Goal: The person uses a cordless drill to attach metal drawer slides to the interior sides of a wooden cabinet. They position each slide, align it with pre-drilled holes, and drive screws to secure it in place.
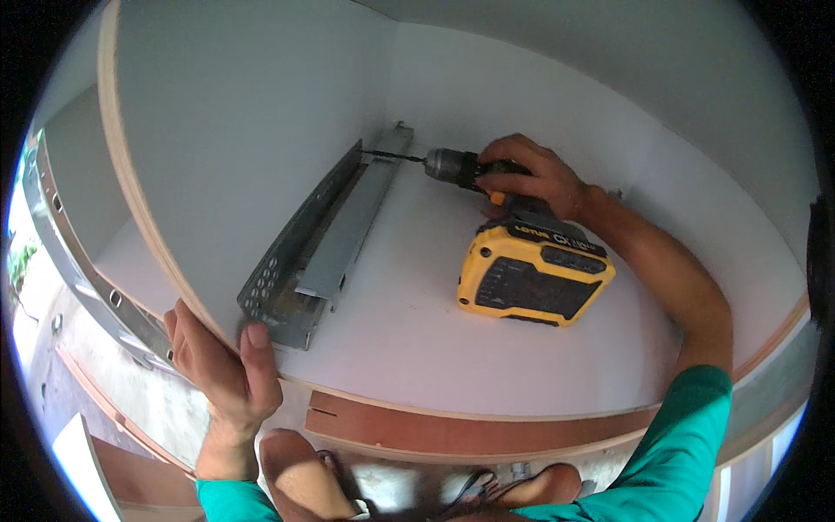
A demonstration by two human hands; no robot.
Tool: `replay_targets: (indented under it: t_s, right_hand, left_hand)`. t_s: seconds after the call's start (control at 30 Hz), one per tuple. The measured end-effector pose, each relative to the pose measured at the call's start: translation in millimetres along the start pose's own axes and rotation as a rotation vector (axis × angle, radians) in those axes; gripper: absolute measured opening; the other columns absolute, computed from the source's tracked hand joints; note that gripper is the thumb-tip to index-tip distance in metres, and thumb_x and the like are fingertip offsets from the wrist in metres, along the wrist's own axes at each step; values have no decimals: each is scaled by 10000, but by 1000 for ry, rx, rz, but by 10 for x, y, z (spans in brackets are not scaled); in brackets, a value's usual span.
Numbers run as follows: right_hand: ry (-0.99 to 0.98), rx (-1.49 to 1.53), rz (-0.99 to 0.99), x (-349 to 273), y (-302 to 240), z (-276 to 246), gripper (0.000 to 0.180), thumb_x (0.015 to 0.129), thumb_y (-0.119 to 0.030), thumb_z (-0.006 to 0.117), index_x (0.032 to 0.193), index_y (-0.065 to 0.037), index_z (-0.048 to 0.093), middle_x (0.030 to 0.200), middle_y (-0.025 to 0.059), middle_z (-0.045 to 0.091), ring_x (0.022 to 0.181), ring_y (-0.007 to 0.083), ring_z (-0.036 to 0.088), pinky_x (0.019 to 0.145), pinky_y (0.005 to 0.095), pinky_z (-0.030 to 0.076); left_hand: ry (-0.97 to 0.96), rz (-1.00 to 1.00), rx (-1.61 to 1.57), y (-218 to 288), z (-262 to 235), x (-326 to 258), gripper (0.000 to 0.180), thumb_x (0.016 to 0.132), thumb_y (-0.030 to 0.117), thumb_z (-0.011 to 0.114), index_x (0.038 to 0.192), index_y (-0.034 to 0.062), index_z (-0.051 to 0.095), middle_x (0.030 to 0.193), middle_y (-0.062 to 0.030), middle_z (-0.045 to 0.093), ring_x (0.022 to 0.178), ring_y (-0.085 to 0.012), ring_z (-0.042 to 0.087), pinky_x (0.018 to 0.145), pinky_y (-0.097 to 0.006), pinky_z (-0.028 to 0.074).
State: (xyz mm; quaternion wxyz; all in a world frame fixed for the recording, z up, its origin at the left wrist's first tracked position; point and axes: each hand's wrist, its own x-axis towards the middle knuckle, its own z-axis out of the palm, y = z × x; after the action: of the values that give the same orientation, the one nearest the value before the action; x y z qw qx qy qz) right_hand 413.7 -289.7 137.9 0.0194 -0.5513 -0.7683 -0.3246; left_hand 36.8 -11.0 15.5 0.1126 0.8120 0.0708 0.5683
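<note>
My right hand (535,178) is wrapped round a yellow and black cordless drill (535,271), its big battery end toward me. A long thin drill bit (391,157) points left from the chuck, and its tip meets the far end of a grey metal drawer slide (304,222). This slide stands along the left side panel (243,113) of a white cabinet, with a second metal rail piece (357,222) beside it. At the panel's front edge, my left hand (228,370) grips the wood near the slide's near end, thumb inside and fingers outside.
The white cabinet floor (409,348) spreads under the drill, with a brown front rail (487,435) below it. Further left, another metal slide (96,287) runs along a neighbouring compartment. Loose boards (130,478) lie at the lower left. My knees are close to the cabinet front.
</note>
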Motion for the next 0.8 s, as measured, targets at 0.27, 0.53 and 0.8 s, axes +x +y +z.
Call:
replay_targets:
  t_s: [0.27, 0.53, 0.8]
  right_hand:
    - [46, 46, -31, -17, -56, -63, 406, 850, -172, 867, 1226, -110, 727, 1322, 169, 661, 1227, 394, 650, 1006, 505, 580]
    - [34, 61, -94, 82, -1, -127, 366, 821, -130, 860, 1156, -74, 727, 1284, 155, 666, 1190, 406, 650, 1015, 518, 558]
    - [56, 71, -129, 81, 9, -114, 393, 791, -129, 865, 1149, -43, 727, 1212, 163, 677, 1133, 386, 654, 961, 488, 559]
  left_hand:
    - [65, 11, -50, 106, 73, 75, 557, 922, 247, 614, 1298, -154, 527, 1042, -240, 632, 926, -358, 566, 887, -458, 437]
    - [164, -213, -186, 126, 135, -82, 740, 1007, 287, 602, 1574, -132, 376, 1362, -253, 637, 1227, -287, 593, 1087, -411, 442]
    - [386, -403, -386, 337, 313, -20, 722, 1013, 298, 646, 1582, -77, 405, 1489, -216, 563, 1357, -281, 534, 1193, -416, 359]
